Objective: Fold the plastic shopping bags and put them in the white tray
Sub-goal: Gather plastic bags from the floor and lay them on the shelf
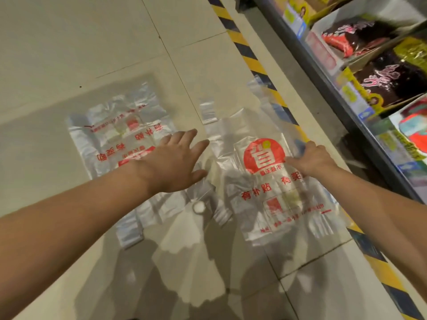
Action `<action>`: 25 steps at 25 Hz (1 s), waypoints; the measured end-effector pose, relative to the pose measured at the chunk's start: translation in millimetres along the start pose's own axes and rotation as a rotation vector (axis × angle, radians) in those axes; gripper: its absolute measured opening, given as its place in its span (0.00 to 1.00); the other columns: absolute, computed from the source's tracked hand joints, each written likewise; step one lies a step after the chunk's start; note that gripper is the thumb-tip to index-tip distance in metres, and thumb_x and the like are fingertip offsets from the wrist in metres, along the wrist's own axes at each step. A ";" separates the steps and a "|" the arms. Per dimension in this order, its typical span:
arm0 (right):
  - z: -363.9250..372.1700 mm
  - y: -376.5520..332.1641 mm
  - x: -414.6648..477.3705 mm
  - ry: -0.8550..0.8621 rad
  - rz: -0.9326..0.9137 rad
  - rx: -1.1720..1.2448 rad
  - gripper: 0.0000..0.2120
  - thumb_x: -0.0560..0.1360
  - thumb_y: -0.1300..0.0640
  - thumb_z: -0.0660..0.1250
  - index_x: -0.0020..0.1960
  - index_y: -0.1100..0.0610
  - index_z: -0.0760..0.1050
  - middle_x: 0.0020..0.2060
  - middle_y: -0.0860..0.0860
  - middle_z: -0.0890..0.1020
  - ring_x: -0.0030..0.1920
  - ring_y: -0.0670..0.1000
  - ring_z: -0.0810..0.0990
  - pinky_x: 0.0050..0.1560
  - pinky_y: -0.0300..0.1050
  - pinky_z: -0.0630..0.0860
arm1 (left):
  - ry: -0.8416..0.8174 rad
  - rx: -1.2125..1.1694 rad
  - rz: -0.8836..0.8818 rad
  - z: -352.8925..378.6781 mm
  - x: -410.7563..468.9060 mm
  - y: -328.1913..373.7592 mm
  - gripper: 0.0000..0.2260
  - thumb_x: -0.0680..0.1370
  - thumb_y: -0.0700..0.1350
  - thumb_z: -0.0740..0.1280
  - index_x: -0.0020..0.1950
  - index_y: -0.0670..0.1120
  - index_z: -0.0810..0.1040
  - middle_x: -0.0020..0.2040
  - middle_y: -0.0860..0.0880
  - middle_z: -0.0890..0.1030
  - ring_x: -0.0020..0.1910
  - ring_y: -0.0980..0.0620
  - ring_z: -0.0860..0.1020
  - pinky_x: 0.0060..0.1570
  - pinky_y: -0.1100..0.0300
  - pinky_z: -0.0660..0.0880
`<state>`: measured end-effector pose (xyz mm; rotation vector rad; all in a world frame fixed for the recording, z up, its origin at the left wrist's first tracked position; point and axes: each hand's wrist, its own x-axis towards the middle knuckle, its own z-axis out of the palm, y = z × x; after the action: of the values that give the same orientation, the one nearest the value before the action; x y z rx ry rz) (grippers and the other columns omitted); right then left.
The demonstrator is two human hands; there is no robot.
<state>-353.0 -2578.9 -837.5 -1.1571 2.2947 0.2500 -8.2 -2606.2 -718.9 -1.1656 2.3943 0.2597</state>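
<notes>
Two clear plastic shopping bags with red print lie flat on the tiled floor. The right bag (pixel 265 181) has a round red logo and its handles point away from me. The left bag (pixel 111 135) lies upside down beside it, partly under my left forearm. My left hand (pixel 173 162) hovers with fingers spread over the gap between the bags, near the right bag's left edge. My right hand (pixel 312 158) rests on the right bag's right edge with fingers bent, the thumb by the logo; whether it pinches the plastic is unclear. No white tray is in view.
A shop shelf (pixel 369 116) with packaged goods runs along the right side. Yellow-and-black hazard tape (pixel 251 63) marks the floor in front of it. Beige floor tiles (pixel 69 54) stretch to the left and ahead.
</notes>
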 end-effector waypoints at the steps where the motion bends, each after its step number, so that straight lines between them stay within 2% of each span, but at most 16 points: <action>1: 1.8 1.9 6.8 0.029 0.021 -0.026 0.42 0.70 0.34 0.71 0.72 0.60 0.63 0.66 0.62 0.69 0.66 0.64 0.71 0.63 0.58 0.73 | -0.004 0.007 -0.010 4.2 3.6 -3.3 0.33 0.82 0.64 0.52 0.81 0.51 0.47 0.81 0.41 0.49 0.79 0.41 0.51 0.76 0.46 0.52; 3: 1.8 4.6 16.4 0.078 0.054 -0.085 0.44 0.67 0.34 0.74 0.69 0.61 0.64 0.65 0.62 0.70 0.66 0.64 0.71 0.61 0.58 0.73 | -0.040 0.013 -0.039 12.1 7.8 -7.4 0.32 0.82 0.64 0.52 0.81 0.51 0.47 0.81 0.41 0.49 0.79 0.41 0.52 0.76 0.47 0.52; 5: 1.5 3.1 22.8 0.063 0.071 -0.038 0.44 0.65 0.38 0.79 0.67 0.61 0.64 0.65 0.63 0.72 0.66 0.65 0.71 0.61 0.58 0.74 | -0.095 0.009 -0.064 20.8 10.9 -9.7 0.32 0.82 0.63 0.52 0.81 0.51 0.46 0.81 0.42 0.48 0.79 0.41 0.51 0.76 0.46 0.51; 8: 4.6 -4.5 22.4 0.006 0.074 0.038 0.40 0.63 0.40 0.80 0.64 0.60 0.67 0.61 0.60 0.77 0.64 0.63 0.75 0.54 0.52 0.75 | -0.167 0.011 -0.070 27.7 11.8 -11.0 0.32 0.82 0.62 0.53 0.81 0.52 0.46 0.81 0.43 0.46 0.80 0.41 0.49 0.77 0.46 0.50; 10: 7.6 -7.0 19.2 -0.013 0.015 -0.038 0.34 0.65 0.36 0.77 0.63 0.55 0.74 0.59 0.56 0.80 0.62 0.60 0.77 0.53 0.48 0.72 | -0.195 -0.022 -0.090 32.8 10.0 -15.8 0.32 0.82 0.62 0.54 0.81 0.52 0.47 0.81 0.43 0.47 0.79 0.41 0.50 0.76 0.46 0.51; 12: 4.6 -11.6 11.7 -0.002 -0.073 0.077 0.24 0.69 0.38 0.73 0.59 0.52 0.78 0.56 0.55 0.83 0.59 0.59 0.79 0.52 0.47 0.71 | -0.199 -0.120 -0.146 44.1 7.2 -27.9 0.30 0.82 0.61 0.57 0.80 0.52 0.53 0.80 0.44 0.53 0.78 0.41 0.55 0.75 0.46 0.58; 15: -8.9 -33.9 -8.7 0.016 -0.301 0.202 0.14 0.75 0.44 0.71 0.54 0.52 0.78 0.47 0.53 0.81 0.50 0.56 0.78 0.48 0.44 0.67 | -0.199 -0.283 -0.348 70.3 -8.7 -62.3 0.27 0.80 0.60 0.60 0.75 0.49 0.64 0.73 0.43 0.65 0.70 0.41 0.67 0.65 0.47 0.69; 18: -25.8 -68.0 -37.0 0.018 -0.504 0.209 0.08 0.77 0.48 0.69 0.52 0.52 0.79 0.47 0.49 0.82 0.48 0.52 0.77 0.46 0.44 0.68 | -0.252 -0.384 -0.590 102.0 -27.9 -100.9 0.28 0.80 0.59 0.62 0.74 0.45 0.65 0.70 0.40 0.67 0.67 0.39 0.70 0.64 0.46 0.72; 22: -46.3 -110.4 -62.3 0.033 -0.595 0.216 0.06 0.77 0.51 0.67 0.52 0.48 0.80 0.46 0.50 0.84 0.49 0.53 0.80 0.50 0.48 0.75 | -0.132 -0.588 -1.006 135.3 -46.4 -142.7 0.34 0.77 0.62 0.67 0.73 0.42 0.61 0.68 0.37 0.67 0.66 0.36 0.71 0.65 0.43 0.72; 25: -49.0 -129.9 -67.0 0.050 -0.613 0.179 0.08 0.77 0.52 0.67 0.54 0.51 0.80 0.48 0.52 0.83 0.49 0.54 0.79 0.49 0.45 0.72 | -0.028 -0.696 -1.321 153.5 -59.9 -170.6 0.35 0.75 0.55 0.73 0.72 0.39 0.61 0.68 0.36 0.66 0.68 0.35 0.68 0.66 0.44 0.68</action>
<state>-238.0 -2631.8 -749.6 -1.7037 1.8413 -0.2126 206.5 -2615.6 -819.1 -2.6744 1.0369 0.6244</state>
